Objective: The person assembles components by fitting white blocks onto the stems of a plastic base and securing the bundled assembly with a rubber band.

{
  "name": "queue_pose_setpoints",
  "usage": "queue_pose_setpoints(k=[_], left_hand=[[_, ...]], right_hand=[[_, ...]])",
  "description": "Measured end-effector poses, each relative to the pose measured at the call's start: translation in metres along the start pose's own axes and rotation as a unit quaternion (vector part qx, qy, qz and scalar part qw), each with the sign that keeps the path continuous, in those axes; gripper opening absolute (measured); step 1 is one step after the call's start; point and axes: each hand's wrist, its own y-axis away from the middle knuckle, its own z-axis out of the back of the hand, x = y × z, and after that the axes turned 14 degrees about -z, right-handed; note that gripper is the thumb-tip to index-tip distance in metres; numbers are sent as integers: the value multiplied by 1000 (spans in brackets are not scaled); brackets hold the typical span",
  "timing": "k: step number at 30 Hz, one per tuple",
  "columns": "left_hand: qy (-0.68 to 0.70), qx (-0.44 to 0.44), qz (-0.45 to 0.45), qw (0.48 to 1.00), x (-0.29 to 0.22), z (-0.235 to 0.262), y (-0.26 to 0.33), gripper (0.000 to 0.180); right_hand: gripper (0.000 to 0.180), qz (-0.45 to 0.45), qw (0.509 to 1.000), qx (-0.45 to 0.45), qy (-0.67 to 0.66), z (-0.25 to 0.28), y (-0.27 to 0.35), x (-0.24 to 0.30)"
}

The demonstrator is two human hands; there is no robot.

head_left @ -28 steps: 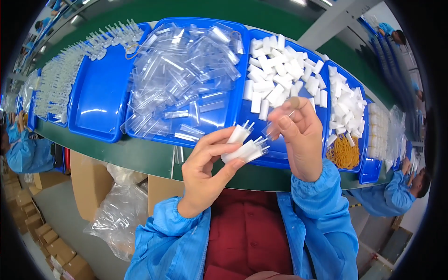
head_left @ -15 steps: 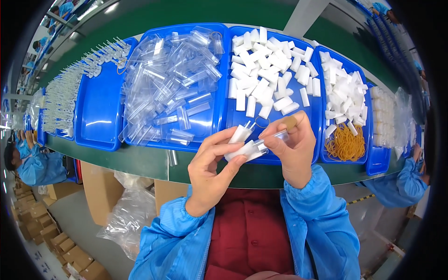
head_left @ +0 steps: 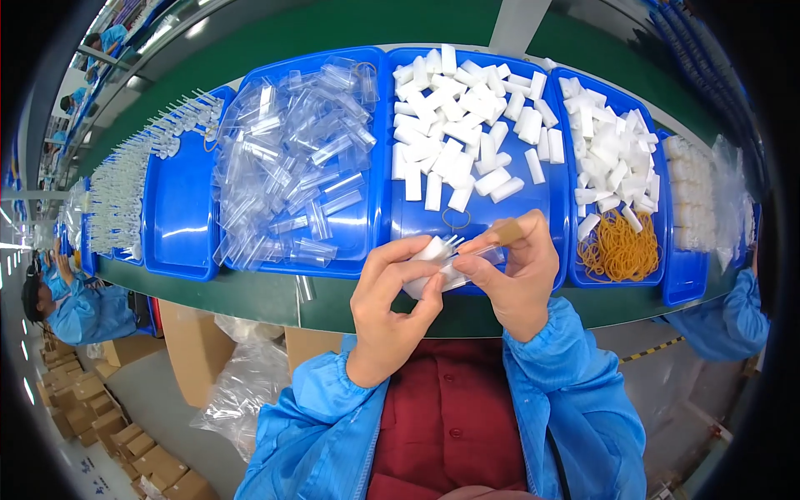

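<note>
My left hand (head_left: 390, 307) is closed around white cylindrical pieces (head_left: 432, 249), with thin rods sticking out near the fingertips. From the right, my right hand (head_left: 521, 282) pinches a clear plastic tube (head_left: 492, 255) against those pieces; its far end is partly hidden by my fingers. Tan tape (head_left: 507, 232) wraps one right finger. Both hands meet over the near edge of a blue tray (head_left: 521, 218) that holds many loose white blocks (head_left: 454, 125). A thin rubber band (head_left: 456, 219) lies in that tray just beyond my fingers.
To the left are a tray of clear tubes (head_left: 292, 158), a blue tray (head_left: 179, 208) and rows of white stemmed parts (head_left: 117, 200). On the right, yellow rubber bands (head_left: 621, 247) lie below more white pieces (head_left: 612, 154). Cardboard boxes (head_left: 196, 350) and a plastic bag (head_left: 246, 387) stand below the table.
My right hand has moved closer to my left, bringing the clear tube up against the white pieces. The whole view has shifted slightly.
</note>
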Motion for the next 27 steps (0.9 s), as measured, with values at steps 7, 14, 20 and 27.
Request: queue_pose_setpoints(k=[7, 14, 20, 27], left_hand=[[-51, 34, -53, 997, -4, -1, -5, 30], [-28, 67, -40, 997, 1, 3, -6, 37], [205, 33, 74, 975, -6, 10, -12, 34], [115, 136, -50, 983, 4, 21, -9, 39]], right_hand=[[38, -24, 999, 22, 21, 15, -12, 3], [38, 45, 991, 49, 117, 22, -14, -5], [38, -59, 998, -7, -6, 23, -17, 3], [38, -122, 992, 23, -29, 25, -15, 7]])
